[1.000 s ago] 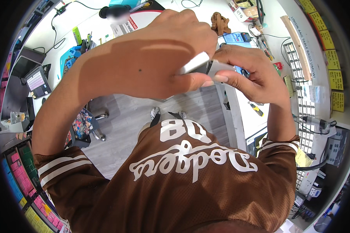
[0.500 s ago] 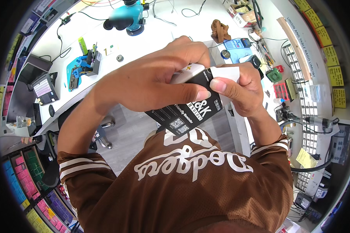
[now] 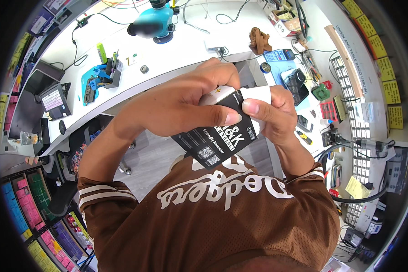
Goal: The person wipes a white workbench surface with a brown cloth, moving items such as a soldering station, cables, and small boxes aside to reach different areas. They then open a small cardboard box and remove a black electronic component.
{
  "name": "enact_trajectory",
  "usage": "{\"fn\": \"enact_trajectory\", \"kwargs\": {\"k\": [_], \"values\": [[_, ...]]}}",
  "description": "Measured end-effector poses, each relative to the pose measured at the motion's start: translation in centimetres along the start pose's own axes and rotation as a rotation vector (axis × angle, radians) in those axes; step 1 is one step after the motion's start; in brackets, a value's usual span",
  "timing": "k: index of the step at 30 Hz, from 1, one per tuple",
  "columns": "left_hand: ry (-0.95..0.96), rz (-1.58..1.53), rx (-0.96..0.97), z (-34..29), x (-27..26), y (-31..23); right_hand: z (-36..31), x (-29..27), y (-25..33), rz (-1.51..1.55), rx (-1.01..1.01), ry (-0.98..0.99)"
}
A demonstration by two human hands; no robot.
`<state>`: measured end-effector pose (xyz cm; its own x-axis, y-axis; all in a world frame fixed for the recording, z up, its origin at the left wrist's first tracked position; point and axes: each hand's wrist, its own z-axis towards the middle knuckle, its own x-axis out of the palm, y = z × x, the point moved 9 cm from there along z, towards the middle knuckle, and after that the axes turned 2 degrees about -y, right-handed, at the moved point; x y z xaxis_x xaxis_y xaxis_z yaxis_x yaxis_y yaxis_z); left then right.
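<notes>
A flat black packet [image 3: 199, 141] with white print and square codes is held tilted in front of my chest. My left hand [image 3: 181, 104] grips its left side, thumb on the printed face and fingers behind. Beneath those fingers shows a white piece [image 3: 216, 95] with a small gold cross mark, partly hidden. On the other side, my right hand [image 3: 276, 113] pinches the packet's upper right edge, where a white flap [image 3: 259, 93] sticks out past the thumb. What lies behind or inside the packet is hidden.
The white bench [image 3: 167, 59] carries a teal microscope [image 3: 156, 22], a blue tool holder [image 3: 97, 77] at left, a brown cloth [image 3: 259, 41] and a blue multimeter-like device [image 3: 279, 55] at right. A laptop [image 3: 54, 102] stands far left. Cables and colour bins [image 3: 29, 204] line the sides.
Both hands and the packet have come slightly lower, nearer my chest, and the view has shifted a little. The grip on the packet looks the same.
</notes>
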<state>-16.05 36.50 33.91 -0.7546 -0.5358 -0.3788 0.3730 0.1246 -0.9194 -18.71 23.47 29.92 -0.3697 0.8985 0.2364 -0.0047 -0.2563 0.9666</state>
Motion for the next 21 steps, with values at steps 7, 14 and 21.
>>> {"fn": "enact_trajectory", "kwargs": {"k": [7,14,21], "values": [[0.055,0.31,-0.072,0.3,-0.5,1.3,2.9,0.2,2.1,-0.469,-0.187,0.058],[-0.079,0.377,0.051,0.3,-0.8,0.9,2.8,-0.6,0.9,-0.451,-0.136,-0.11],[-0.139,0.351,0.052,-0.1,-1.6,0.6,1.8,-8.1,3.4,0.041,-0.408,-0.445]]}}
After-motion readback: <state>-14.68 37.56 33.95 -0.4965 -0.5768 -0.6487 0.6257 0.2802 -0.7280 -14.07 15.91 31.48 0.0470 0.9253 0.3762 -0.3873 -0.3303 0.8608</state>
